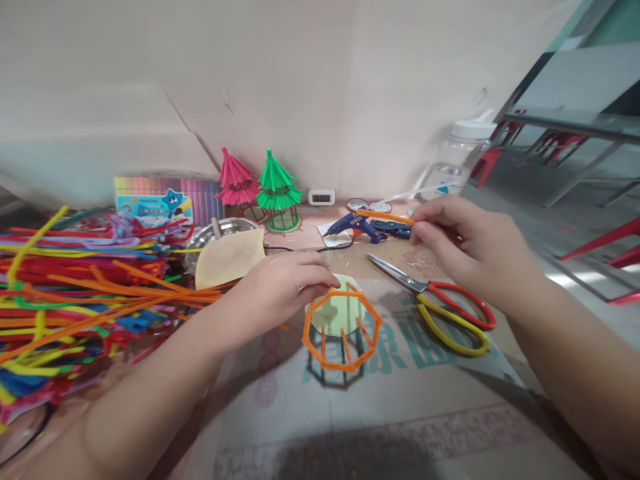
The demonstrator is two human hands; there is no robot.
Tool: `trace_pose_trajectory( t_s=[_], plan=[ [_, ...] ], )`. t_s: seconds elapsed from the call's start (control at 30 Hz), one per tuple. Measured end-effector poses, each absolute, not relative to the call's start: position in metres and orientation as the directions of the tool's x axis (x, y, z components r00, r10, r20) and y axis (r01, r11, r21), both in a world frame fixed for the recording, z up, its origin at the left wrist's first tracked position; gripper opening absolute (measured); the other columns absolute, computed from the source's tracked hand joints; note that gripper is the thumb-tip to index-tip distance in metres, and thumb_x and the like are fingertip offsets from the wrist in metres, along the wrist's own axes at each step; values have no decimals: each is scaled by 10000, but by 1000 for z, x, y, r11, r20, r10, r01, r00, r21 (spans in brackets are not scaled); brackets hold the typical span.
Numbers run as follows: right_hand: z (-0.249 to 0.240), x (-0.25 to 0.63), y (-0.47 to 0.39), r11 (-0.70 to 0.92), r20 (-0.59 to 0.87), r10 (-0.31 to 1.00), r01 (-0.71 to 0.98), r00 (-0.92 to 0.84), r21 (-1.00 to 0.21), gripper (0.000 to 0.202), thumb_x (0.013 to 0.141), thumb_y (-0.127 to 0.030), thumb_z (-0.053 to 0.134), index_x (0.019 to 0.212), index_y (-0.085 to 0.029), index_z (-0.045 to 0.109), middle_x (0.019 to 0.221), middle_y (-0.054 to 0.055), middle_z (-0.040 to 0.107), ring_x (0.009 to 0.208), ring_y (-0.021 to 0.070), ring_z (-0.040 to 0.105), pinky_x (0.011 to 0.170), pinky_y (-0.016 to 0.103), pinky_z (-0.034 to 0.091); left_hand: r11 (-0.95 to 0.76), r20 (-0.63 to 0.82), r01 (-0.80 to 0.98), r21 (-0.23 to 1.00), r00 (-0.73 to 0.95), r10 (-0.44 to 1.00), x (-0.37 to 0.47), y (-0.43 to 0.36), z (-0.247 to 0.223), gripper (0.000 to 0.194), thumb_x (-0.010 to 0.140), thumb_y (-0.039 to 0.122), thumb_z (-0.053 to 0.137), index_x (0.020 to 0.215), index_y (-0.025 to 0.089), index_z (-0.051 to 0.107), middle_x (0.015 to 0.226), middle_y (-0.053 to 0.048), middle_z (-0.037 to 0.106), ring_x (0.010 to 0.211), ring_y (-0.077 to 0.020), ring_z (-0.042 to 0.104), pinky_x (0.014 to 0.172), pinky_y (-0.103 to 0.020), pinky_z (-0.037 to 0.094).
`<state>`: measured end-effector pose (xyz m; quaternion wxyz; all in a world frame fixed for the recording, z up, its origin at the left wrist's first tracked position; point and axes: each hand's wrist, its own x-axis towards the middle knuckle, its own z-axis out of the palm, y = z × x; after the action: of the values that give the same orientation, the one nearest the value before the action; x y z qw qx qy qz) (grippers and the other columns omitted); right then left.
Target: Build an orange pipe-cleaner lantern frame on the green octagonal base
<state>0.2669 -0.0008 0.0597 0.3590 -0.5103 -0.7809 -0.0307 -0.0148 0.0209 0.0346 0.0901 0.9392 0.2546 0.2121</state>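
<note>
A person's two bare hands work at a table covered with a cardboard sheet (260,433). The left hand (295,287) reaches in with its fingers curled and close together, the fingertips at the far-left rim of an orange frame (306,333); I cannot tell whether they pinch the rim or only touch it. The frame, a many-sided ring on thin posts, is on the cardboard in front of the person, with a pale green base (337,313) visible through it.

The right hand (460,240) is raised, thumb and forefinger closed on one end of an orange strip (385,216) that points left, well apart from the frame. Below that hand lie scissors (420,285) with one red and one yellow handle.

Behind is a blue glue gun (363,225), near a small white clock (321,197). Two cone-roofed models, a pink one (236,179) and a green one (278,183), stand by the wall. Colourful fuzzy sticks (75,287) heap up at left, beside a metal bowl (197,240).
</note>
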Motion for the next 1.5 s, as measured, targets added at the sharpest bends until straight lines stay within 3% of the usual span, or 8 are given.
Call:
trace_pose_trajectory(
  t_s=[0.33, 1.13, 1.33, 1.5],
  plan=[
    [58, 269, 1, 488, 616, 753, 824, -231, -288, 117, 908, -254, 541, 956, -220, 642, 745, 31, 712, 562, 167, 591, 524, 288, 413, -739, 347, 536, 409, 657, 669, -12, 27, 24, 138, 924, 209, 571, 946, 175, 703, 949, -46, 759, 854, -180, 684, 735, -280, 507],
    [59, 269, 0, 520, 613, 731, 827, -300, -215, 114, 909, -245, 532, 955, -233, 635, 831, 40, 717, 625, 178, 608, 564, 292, 420, -800, 372, 470, 372, 714, 593, -10, 27, 25, 150, 934, 208, 561, 968, 194, 707, 976, -48, 741, 884, -171, 683, 759, -264, 509],
    [61, 268, -1, 532, 597, 736, 818, -319, -219, 128, 917, -248, 518, 948, -227, 641, 789, 33, 717, 581, 167, 593, 546, 287, 410, -765, 330, 494, 413, 702, 631, -13, 27, 26, 146, 938, 231, 562, 954, 194, 703, 964, -35, 737, 872, -165, 670, 762, -261, 498],
    [61, 263, -8, 577, 571, 728, 788, -379, -214, 123, 920, -260, 547, 867, -207, 644, 692, 11, 683, 534, 141, 565, 527, 267, 385, -672, 183, 582, 458, 678, 712, -13, 27, 28, 136, 908, 208, 586, 909, 186, 720, 864, -19, 732, 749, -151, 638, 649, -231, 469]
  ],
)
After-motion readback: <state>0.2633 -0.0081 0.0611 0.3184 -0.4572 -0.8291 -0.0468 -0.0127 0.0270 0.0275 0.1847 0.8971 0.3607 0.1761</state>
